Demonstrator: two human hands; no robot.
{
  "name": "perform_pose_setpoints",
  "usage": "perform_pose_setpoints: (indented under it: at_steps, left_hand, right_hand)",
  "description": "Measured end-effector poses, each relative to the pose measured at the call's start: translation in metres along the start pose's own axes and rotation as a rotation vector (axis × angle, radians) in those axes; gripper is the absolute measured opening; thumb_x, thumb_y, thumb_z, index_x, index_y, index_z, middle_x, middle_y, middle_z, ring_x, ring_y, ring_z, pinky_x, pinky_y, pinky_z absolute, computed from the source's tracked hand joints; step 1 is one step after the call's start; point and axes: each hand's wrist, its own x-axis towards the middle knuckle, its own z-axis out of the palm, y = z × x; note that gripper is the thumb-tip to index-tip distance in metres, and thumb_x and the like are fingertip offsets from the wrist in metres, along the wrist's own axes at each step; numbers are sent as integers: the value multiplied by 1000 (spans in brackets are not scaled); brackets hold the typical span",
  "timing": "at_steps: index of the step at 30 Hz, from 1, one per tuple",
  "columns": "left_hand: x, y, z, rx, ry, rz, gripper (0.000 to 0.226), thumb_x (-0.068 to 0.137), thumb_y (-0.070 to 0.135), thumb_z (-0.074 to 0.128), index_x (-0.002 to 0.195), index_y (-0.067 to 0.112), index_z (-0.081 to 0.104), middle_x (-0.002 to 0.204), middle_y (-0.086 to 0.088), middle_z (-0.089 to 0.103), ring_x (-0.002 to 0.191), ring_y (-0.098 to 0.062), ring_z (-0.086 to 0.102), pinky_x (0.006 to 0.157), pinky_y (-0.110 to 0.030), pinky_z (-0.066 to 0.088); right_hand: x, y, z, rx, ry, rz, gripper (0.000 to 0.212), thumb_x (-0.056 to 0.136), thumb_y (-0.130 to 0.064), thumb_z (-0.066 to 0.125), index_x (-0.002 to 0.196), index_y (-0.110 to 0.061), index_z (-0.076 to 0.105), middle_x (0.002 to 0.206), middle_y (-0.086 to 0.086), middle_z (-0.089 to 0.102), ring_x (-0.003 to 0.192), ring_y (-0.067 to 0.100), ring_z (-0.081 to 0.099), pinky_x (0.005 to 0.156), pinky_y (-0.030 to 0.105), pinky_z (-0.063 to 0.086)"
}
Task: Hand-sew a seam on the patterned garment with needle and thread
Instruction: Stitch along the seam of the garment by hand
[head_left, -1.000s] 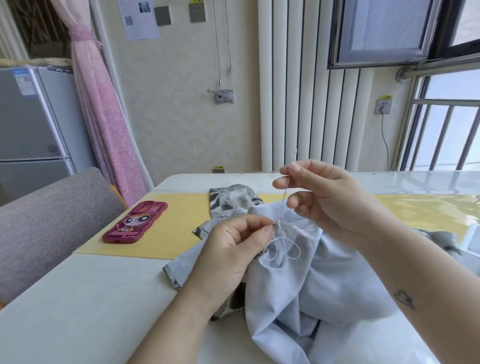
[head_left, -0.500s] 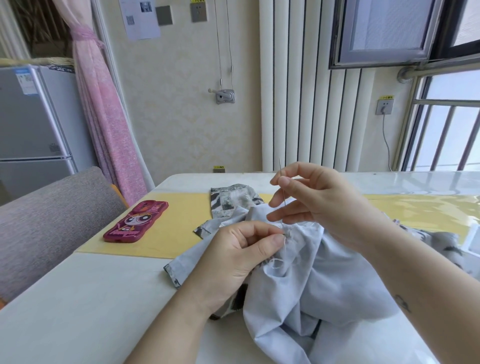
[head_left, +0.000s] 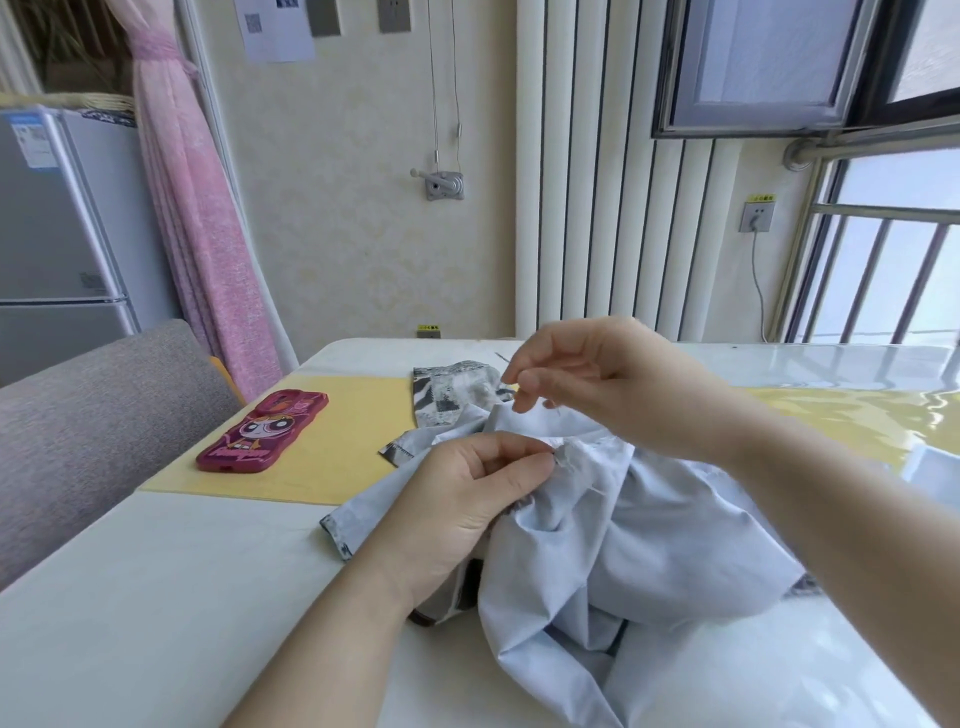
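The garment (head_left: 649, 545) lies bunched at the centre of the table (head_left: 156, 597), pale reverse side up. Its patterned face shows only at the 11 o'clock edge. The left hand (head_left: 467, 499) grips it, with thumb and forefinger pinching a small fold on the top ridge of the cloth. The right hand (head_left: 618, 384) is held just at 1 o'clock of that pinch, fingers curled, thumb and forefinger nipping the needle (head_left: 502, 358) — its free end projects toward 10 o'clock. A phone (head_left: 262, 434) lies on a yellow mat (head_left: 337, 467) at the garment's 9 o'clock — well apart from it.
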Motion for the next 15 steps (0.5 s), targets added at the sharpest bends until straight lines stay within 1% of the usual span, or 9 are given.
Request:
perform_pose_setpoints:
  at_steps: [2, 4, 5, 7, 8, 9, 10, 12, 15]
  left_hand:
    - [1, -2, -2, -27, 39, 3, 4, 74, 22, 74, 75, 19, 76, 78, -3, 71, 74, -13, 63, 73, -25, 48]
    - [2, -3, -2, -38, 80, 15, 9, 71, 22, 69, 74, 18, 76, 81, -4, 72, 76, -14, 63, 74, -26, 48]
    - [2, -3, -1, -35, 88, 23, 10, 71, 23, 69, 75, 17, 76, 82, -5, 71, 78, -15, 63, 76, -28, 48]
    - [2, -2, 0, -7, 85, 43, 12, 72, 24, 69, 78, 17, 76, 84, -6, 71, 82, -17, 62, 80, -32, 45]
    - [2, -2, 0, 19, 81, 54, 13, 72, 25, 69, 80, 17, 76, 85, -6, 71, 83, -17, 62, 81, -32, 45]
    - [1, -2, 1, 55, 78, 69, 15, 72, 25, 68, 81, 17, 76, 86, -6, 71, 83, -16, 62, 80, -30, 46]
    - [0, -2, 1, 94, 73, 86, 15, 72, 25, 68, 81, 16, 76, 86, -5, 72, 83, -14, 62, 79, -25, 47]
    - [-1, -1, 2, 150, 64, 108, 14, 71, 24, 67, 80, 16, 74, 84, -2, 72, 80, -10, 63, 76, -19, 48]
    - [-3, 6, 1, 133, 32, 94, 17, 70, 22, 68, 86, 16, 69, 83, -4, 70, 80, -12, 61, 76, -22, 47]
  right_hand:
    - [0, -7, -7, -103, -41, -11, 8, 90, -15, 63, 89, -21, 68, 85, -4, 74, 83, 4, 68, 85, 20, 51]
    - [-1, -9, -13, -161, -47, 5, 5, 87, -17, 66, 86, -21, 69, 85, -7, 73, 81, 2, 67, 81, 18, 52]
    - [-2, -9, -16, -161, -60, 42, 3, 85, -19, 68, 84, -21, 70, 84, -8, 73, 80, 4, 68, 80, 19, 53]
    - [-6, -6, -18, -105, -130, 170, 3, 82, -23, 72, 80, -21, 71, 84, -7, 74, 82, 13, 69, 83, 30, 56]
    - [-9, -4, -17, -87, -164, 226, 6, 80, -26, 73, 79, -19, 72, 84, -6, 74, 83, 18, 69, 84, 38, 56]
    - [-12, -3, -16, -78, -182, 265, 9, 78, -27, 74, 79, -18, 72, 84, -5, 74, 81, 22, 69, 84, 42, 56]
    - [-14, -1, -14, -61, -184, 292, 9, 77, -25, 75, 77, -17, 71, 82, -3, 74, 76, 24, 68, 82, 40, 57]
    - [-19, 0, -11, 14, -159, 336, 8, 76, -17, 76, 72, -15, 69, 74, 3, 73, 66, 21, 65, 74, 32, 56]
    - [-25, -1, -11, 186, -112, 398, 11, 74, -12, 76, 69, -13, 66, 69, 5, 70, 64, 15, 63, 68, 26, 52]
